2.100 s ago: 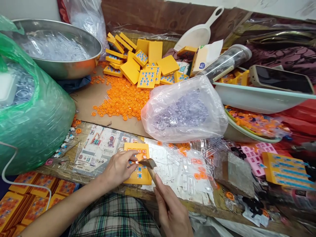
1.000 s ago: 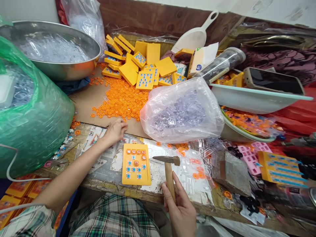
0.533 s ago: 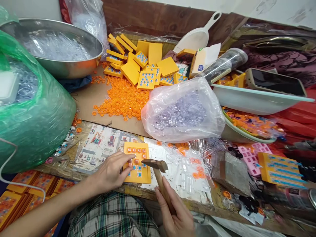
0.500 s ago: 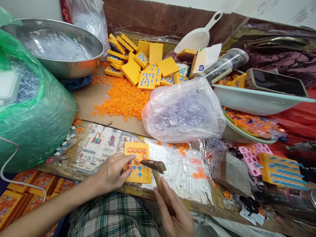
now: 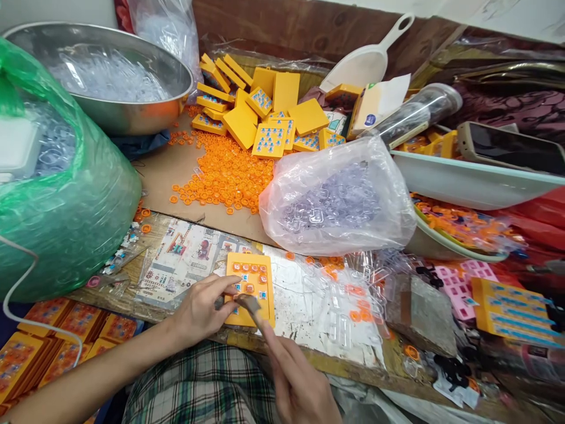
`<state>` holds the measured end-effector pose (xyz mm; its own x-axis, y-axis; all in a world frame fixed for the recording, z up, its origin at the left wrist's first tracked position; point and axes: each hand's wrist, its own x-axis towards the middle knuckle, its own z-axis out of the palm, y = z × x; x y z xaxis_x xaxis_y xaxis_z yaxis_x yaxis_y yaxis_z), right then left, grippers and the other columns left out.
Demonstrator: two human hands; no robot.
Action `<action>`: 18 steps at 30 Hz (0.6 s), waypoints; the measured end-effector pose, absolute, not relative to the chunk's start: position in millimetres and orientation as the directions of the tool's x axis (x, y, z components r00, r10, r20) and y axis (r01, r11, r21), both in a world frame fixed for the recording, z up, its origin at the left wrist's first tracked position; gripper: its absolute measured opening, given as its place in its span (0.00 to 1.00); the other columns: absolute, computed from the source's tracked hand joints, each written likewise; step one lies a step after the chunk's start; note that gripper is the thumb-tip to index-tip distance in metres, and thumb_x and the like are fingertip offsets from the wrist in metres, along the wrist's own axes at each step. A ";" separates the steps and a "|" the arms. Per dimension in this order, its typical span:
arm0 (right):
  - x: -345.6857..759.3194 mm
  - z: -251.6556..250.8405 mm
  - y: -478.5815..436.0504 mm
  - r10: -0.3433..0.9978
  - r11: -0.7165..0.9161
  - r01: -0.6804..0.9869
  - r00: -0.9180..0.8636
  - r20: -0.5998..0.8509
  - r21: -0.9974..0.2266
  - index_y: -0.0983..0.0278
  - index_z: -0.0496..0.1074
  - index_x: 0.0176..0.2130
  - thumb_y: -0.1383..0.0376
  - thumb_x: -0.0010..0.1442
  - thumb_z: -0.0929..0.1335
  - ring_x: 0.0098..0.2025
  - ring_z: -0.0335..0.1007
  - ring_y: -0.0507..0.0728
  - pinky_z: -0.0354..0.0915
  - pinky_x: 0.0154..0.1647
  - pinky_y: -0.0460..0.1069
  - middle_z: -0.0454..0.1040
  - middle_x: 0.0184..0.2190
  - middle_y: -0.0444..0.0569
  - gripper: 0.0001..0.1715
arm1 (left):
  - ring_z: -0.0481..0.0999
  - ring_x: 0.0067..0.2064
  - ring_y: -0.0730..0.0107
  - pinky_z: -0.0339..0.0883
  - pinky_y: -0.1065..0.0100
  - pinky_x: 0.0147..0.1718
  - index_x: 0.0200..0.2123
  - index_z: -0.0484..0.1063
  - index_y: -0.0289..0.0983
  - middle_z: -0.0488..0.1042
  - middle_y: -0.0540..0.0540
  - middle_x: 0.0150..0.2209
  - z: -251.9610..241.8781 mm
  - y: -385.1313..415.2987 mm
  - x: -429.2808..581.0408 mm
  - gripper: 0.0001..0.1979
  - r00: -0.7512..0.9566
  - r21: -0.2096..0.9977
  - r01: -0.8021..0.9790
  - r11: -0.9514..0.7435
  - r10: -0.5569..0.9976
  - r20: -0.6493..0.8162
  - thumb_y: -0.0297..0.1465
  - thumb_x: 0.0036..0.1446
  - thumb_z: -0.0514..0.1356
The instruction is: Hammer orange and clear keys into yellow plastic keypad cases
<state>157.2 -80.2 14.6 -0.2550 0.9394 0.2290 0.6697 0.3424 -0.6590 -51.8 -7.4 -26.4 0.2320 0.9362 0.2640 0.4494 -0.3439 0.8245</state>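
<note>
Now the hammer (image 5: pixel 251 303) reaches farther over the yellow board (image 5: pixel 268 312), right fingers (image 5: pixel 277 348) clamping it, left fingers (image 5: pixel 224 285) apart.

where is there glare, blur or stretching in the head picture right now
In the head view, the hammer looks blurred at its head, while the left hand is fairly sharp; in the head view, bright highlights show on the steel bowl and green bag; toward the head view's lower right, things look stretched and soft.
</note>
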 end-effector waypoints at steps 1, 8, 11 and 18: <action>157.0 12.7 -79.3 0.948 0.314 0.681 -0.266 0.175 -0.661 0.55 0.60 0.62 0.73 0.63 0.59 0.37 0.76 0.52 0.71 0.36 0.43 0.78 0.40 0.50 0.30 | 0.79 0.37 0.66 0.75 0.63 0.42 0.50 0.69 0.39 0.79 0.45 0.35 -26.8 -8.3 -52.1 0.18 0.230 0.837 0.445 -0.320 0.944 0.238 0.29 0.55 0.61; 163.6 -5.9 -80.0 0.981 0.181 0.554 -0.049 0.185 -0.813 0.56 0.67 0.57 0.69 0.61 0.65 0.47 0.75 0.56 0.72 0.47 0.49 0.76 0.49 0.48 0.25 | 0.78 0.35 0.68 0.74 0.68 0.36 0.41 0.75 0.35 0.80 0.45 0.35 -10.2 26.3 -65.2 0.12 0.240 0.826 0.470 -0.312 0.945 0.221 0.32 0.53 0.63; 169.7 -16.9 -80.2 0.973 -0.009 0.490 0.206 0.106 -0.872 0.61 0.70 0.55 0.64 0.58 0.68 0.51 0.73 0.61 0.69 0.53 0.55 0.73 0.53 0.49 0.24 | 0.77 0.41 0.65 0.71 0.64 0.44 0.38 0.77 0.35 0.79 0.42 0.39 -5.6 84.6 -68.5 0.08 0.163 0.674 0.655 -0.342 0.935 0.316 0.30 0.57 0.59; 176.0 -32.4 -80.1 0.895 -0.235 0.331 0.441 -0.070 -0.914 0.61 0.70 0.55 0.54 0.53 0.71 0.50 0.73 0.63 0.73 0.47 0.56 0.77 0.48 0.49 0.32 | 0.77 0.37 0.65 0.71 0.65 0.41 0.33 0.77 0.36 0.79 0.46 0.33 -24.5 162.8 -60.4 0.07 0.272 0.634 0.690 -0.350 0.937 0.221 0.24 0.54 0.59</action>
